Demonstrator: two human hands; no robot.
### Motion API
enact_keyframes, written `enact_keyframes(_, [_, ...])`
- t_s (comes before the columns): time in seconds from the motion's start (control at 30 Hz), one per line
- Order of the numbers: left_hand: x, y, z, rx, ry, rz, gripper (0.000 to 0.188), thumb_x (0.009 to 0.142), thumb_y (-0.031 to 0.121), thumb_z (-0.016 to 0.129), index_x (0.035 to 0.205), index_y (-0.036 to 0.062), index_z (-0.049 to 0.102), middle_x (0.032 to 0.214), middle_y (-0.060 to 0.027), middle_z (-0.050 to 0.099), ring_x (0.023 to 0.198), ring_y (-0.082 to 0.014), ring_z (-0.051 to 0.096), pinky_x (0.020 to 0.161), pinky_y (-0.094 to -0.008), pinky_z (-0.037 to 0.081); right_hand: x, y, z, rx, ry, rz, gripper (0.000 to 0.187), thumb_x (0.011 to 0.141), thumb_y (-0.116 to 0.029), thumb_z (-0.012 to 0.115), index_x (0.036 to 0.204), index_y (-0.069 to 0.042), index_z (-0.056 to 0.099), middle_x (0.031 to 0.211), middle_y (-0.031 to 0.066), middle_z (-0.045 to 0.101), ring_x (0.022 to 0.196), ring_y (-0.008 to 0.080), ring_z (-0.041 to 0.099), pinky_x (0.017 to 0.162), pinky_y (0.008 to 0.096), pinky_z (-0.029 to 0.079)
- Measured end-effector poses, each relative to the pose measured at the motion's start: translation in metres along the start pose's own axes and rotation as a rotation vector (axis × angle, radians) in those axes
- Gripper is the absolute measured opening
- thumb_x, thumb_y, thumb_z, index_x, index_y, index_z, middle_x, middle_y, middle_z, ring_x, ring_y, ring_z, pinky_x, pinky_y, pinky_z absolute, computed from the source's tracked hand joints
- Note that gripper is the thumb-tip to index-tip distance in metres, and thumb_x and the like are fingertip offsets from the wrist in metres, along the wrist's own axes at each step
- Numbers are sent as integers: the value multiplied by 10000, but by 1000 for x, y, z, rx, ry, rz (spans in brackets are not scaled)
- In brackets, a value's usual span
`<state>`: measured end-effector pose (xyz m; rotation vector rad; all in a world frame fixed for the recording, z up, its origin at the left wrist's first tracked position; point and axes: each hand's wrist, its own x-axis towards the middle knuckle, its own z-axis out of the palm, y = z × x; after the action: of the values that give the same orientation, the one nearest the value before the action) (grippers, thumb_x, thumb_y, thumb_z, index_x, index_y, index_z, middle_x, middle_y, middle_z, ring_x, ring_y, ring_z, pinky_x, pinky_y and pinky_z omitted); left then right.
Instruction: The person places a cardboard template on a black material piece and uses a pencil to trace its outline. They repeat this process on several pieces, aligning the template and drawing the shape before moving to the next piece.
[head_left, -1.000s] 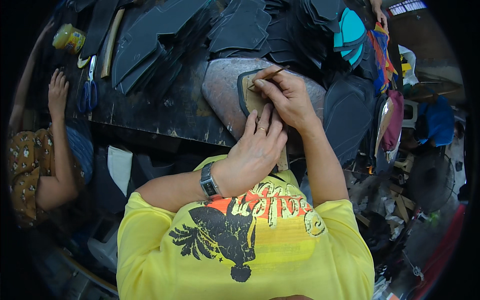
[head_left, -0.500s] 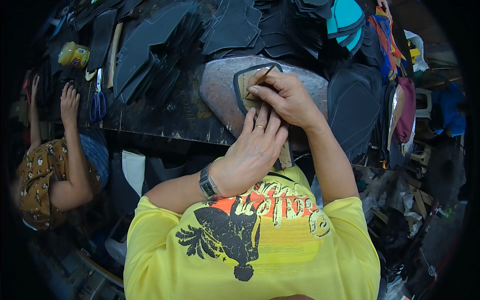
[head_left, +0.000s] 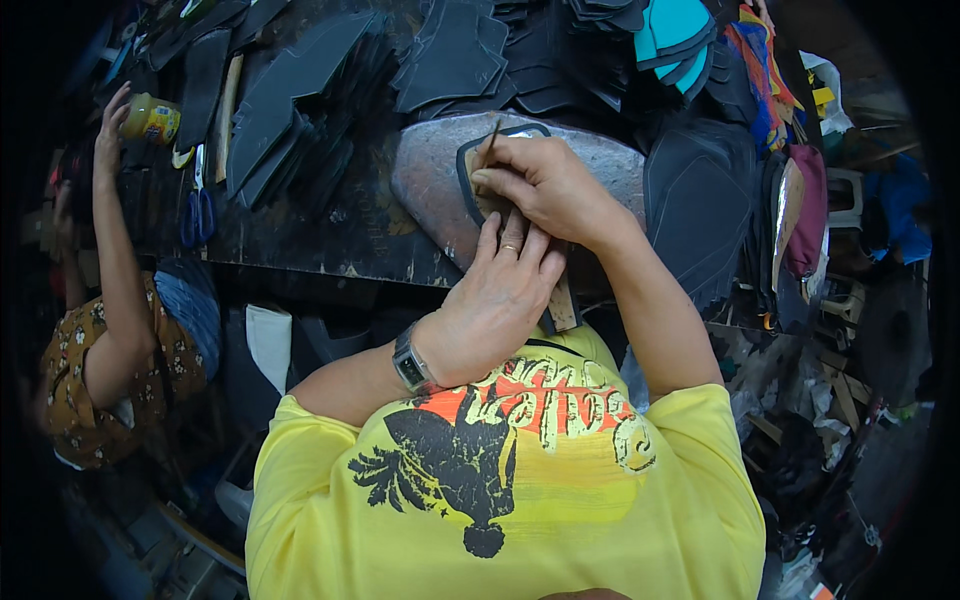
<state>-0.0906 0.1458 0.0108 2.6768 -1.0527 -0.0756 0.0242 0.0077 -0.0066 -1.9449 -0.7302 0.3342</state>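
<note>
My right hand [head_left: 555, 185] pinches a thin, dark pencil-like stick [head_left: 494, 138] that stands nearly upright over a tan card-like template [head_left: 564, 308]. The stick's lower tip is hidden by my fingers. Beneath the template is a dark sheet piece [head_left: 464, 178], its border showing round the far end. Both rest on a worn, rounded stone-like slab [head_left: 425, 175]. My left hand [head_left: 492, 295] lies flat with fingers stretched and slightly apart over the template, its fingertips just under my right hand. The template's near end sticks out beside my left hand, close to my shirt.
Stacks of dark cut pieces [head_left: 285, 110] cover the table's far side, some turquoise [head_left: 672, 30]. More dark pieces [head_left: 700, 200] lie right of the slab. Blue-handled scissors [head_left: 198, 215] and a yellow jar [head_left: 152, 120] are at left, near a co-worker's raised arm [head_left: 122, 230].
The stick has swung from leaning right to nearly upright, and my right hand has shifted slightly left and down. My left hand stays flat. The co-worker's arm has moved up and left toward the jar.
</note>
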Motion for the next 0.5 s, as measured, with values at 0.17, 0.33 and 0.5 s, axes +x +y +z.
enact_keyframes(0.17, [-2, 0, 4, 64, 43, -12, 581, 946, 156, 595, 1454, -96, 465, 1496, -349, 421, 1456, -503, 381, 1196, -572, 317, -6, 12, 3, 653, 342, 196, 161, 1015, -131, 688, 1112, -6, 716, 997, 45, 741, 902, 130, 693, 868, 301, 566])
enact_keyframes(0.33, [-2, -1, 4, 23, -24, -35, 580, 1017, 168, 568, 1514, -85, 411, 1546, -369, 363, 1504, -510, 313, 1214, -582, 295, -28, 14, -2, 711, 286, 100, 177, 1044, -135, 650, 1118, 13, 710, 1043, 63, 728, 940, 125, 701, 906, 277, 562])
enact_keyframes(0.5, [-3, -1, 6, 39, -1, -28, 602, 1028, 188, 563, 1536, -85, 389, 1552, -370, 358, 1524, -509, 283, 1213, -592, 290, -43, 11, 4, 612, 345, 127, 173, 1050, -134, 647, 1091, 19, 717, 1015, 51, 722, 903, 112, 691, 830, 257, 564])
